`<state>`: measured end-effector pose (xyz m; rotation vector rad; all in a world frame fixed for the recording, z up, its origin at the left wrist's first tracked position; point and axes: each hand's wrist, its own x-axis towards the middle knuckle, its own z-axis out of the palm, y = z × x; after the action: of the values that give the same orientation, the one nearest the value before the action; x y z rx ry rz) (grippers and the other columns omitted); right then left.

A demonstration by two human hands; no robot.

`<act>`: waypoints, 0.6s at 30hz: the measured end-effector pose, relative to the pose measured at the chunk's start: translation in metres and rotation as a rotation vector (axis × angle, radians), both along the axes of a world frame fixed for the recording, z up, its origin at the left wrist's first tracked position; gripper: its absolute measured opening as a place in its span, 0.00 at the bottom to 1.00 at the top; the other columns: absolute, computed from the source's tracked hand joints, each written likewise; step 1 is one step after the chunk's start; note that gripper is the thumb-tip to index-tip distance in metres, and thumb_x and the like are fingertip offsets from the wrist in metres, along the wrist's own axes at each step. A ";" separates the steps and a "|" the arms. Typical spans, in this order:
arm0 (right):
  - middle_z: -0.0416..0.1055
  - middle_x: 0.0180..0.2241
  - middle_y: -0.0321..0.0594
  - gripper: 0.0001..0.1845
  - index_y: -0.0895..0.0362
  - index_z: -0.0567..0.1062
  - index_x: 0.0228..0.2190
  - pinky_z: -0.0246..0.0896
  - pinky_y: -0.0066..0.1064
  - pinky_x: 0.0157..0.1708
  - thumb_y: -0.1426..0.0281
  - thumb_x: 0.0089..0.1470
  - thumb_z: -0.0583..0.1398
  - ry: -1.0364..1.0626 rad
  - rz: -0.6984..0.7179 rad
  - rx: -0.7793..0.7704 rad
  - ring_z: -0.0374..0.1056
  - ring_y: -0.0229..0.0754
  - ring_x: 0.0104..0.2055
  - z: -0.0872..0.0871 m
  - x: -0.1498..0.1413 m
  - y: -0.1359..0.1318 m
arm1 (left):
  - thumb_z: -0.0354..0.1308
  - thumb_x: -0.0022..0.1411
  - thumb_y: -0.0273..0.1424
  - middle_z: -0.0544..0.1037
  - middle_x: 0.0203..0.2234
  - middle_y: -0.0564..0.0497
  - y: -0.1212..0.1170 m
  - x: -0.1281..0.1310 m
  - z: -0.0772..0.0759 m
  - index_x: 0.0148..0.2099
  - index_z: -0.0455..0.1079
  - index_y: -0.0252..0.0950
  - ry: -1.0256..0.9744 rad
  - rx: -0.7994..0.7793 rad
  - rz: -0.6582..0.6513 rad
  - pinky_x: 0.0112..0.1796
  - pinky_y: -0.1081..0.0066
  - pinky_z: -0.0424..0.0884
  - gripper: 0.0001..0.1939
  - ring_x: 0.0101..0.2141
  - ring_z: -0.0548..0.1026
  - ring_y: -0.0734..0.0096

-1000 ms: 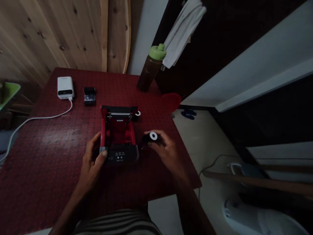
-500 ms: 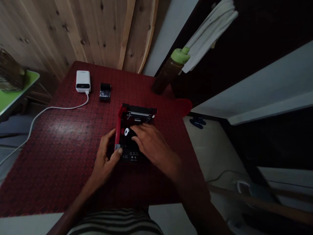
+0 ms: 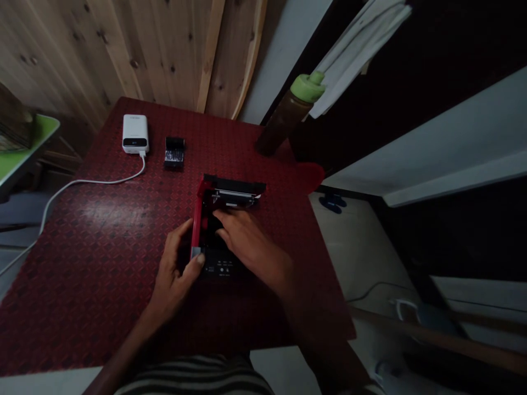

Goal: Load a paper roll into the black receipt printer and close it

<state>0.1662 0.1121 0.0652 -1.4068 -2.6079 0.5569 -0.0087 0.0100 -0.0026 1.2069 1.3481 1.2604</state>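
A small red-and-black device that looks like a label printer sits on the table with its lid raised at the back. My left hand grips its front left corner, thumb on the black front panel and fingers along the red side. Inside the open bay is my right hand, its fingers and thumb bent together over the dark interior. Whatever those fingers hold is hidden by the hand and the shadow. Printed white symbols show on the front panel.
Behind the printer, a white power bank with a plugged-in cable lies near a small black ribbon-like roll. A brown bottle with a green lid stands at the back right. A red round object is at the right edge.
My right hand has shifted slightly left inside the printer. The white-cored black roll seen by its fingertips is now out of sight. My left hand keeps its grip.
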 end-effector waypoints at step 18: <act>0.81 0.41 0.41 0.11 0.55 0.85 0.38 0.75 0.38 0.49 0.79 0.71 0.64 0.351 0.164 0.123 0.75 0.44 0.46 0.005 0.031 -0.013 | 0.61 0.74 0.51 0.74 0.70 0.40 0.004 -0.002 0.018 0.74 0.68 0.42 -0.042 -0.056 0.054 0.66 0.45 0.72 0.34 0.67 0.75 0.44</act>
<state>0.1972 0.0990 0.0706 -0.9650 -2.4361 0.5902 -0.0107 0.0136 0.0157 1.1060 1.3845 1.2701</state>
